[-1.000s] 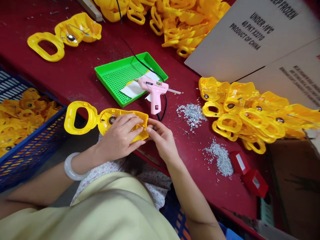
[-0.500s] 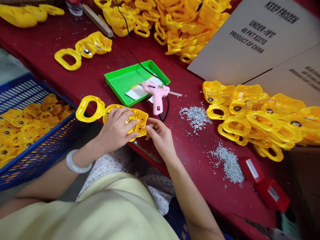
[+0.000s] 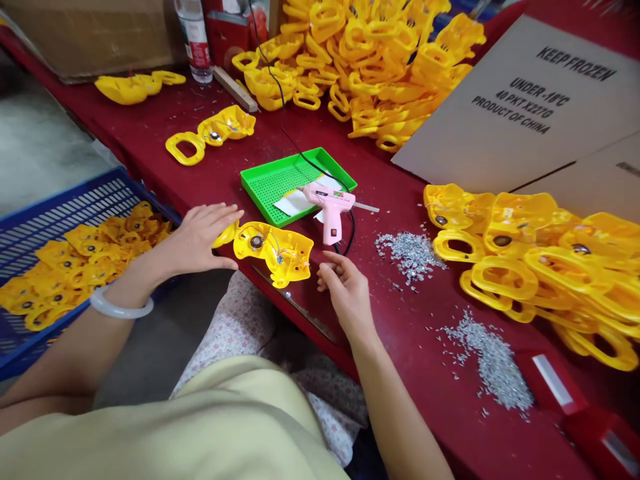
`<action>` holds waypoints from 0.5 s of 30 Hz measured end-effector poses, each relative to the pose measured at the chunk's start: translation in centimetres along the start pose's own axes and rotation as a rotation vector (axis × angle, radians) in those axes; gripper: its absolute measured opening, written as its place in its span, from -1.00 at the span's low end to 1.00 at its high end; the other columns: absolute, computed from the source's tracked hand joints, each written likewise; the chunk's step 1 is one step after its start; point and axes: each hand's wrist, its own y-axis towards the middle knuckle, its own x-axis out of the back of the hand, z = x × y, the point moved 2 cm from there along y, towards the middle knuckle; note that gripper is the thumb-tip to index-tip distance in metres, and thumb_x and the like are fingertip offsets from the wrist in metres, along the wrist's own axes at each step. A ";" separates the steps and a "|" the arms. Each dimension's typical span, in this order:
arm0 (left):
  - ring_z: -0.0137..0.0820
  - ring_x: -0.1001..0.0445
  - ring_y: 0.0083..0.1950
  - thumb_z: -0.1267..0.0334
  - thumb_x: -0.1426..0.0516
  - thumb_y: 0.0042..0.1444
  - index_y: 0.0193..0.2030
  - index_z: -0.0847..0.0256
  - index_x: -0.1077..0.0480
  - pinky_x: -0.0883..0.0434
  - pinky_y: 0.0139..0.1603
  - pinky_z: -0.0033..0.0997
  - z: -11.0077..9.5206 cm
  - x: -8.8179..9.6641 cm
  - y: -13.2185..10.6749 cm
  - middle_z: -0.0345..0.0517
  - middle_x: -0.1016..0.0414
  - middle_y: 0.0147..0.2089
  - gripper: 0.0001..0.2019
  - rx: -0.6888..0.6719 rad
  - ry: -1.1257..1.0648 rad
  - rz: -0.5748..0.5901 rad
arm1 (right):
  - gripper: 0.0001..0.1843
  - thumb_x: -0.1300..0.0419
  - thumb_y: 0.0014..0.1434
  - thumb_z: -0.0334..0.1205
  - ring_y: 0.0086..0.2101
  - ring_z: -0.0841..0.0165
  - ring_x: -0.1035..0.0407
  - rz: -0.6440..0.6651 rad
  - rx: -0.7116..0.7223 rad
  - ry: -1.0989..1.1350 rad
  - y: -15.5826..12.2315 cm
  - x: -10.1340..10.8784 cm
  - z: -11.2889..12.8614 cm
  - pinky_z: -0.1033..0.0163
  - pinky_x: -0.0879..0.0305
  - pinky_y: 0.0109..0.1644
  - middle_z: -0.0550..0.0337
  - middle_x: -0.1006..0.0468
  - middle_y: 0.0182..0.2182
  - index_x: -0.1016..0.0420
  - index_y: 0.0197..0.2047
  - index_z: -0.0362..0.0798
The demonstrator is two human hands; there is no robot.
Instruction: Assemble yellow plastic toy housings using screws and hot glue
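Shell [image 3: 270,255], hollow side up, is sitting at the near edge of the counter [image 3: 400,333] in the head view. The left hand [image 3: 207,237] is curving around its handle end, perhaps gripping; I cannot tell. The right hand [image 3: 343,287] is hovering just beside the opposite end, loosely curled. Steadying the shell and keeping its wires [image 3: 275,247] tucked inside is probably serving best.

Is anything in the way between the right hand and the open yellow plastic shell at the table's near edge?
No, nothing visible: the right hand is just off the right end of the open yellow plastic shell, with only red tabletop showing in the gap. The pink glue gun lies beyond, by the green tray.
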 end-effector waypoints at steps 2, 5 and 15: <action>0.05 -0.26 0.32 -0.40 -0.08 0.03 0.37 0.18 -0.16 -0.15 0.30 0.13 0.9 -0.2 0.1 0.24 -0.34 0.28 -0.10 0.004 -0.016 0.024 | -0.55 -0.28 0.03 -0.03 -0.52 0.48 -0.33 -0.016 0.002 -0.002 0.1 0.1 0.0 0.31 -0.35 -0.46 0.32 -0.44 -0.50 -0.44 -0.07 -0.11; 0.00 -0.35 0.23 -0.27 -0.12 0.10 0.33 0.21 -0.22 -0.22 0.24 0.10 1.0 -0.4 0.3 0.24 -0.40 0.20 -0.22 -0.009 -0.015 -0.005 | -0.55 -0.29 0.03 -0.03 -0.50 0.46 -0.34 -0.036 -0.005 -0.015 0.2 0.3 -0.2 0.30 -0.35 -0.44 0.30 -0.45 -0.49 -0.45 -0.07 -0.12; -0.19 -0.40 0.17 0.22 -0.16 0.16 0.23 0.14 -0.28 -0.34 0.22 -0.10 -0.7 0.4 -3.3 0.07 -0.40 0.12 -0.52 0.050 0.032 -0.467 | -0.53 -0.31 -0.01 0.01 -0.50 0.43 -0.34 -0.048 -0.028 -0.009 0.1 0.4 -0.5 0.29 -0.34 -0.45 0.28 -0.45 -0.50 -0.49 -0.10 -0.11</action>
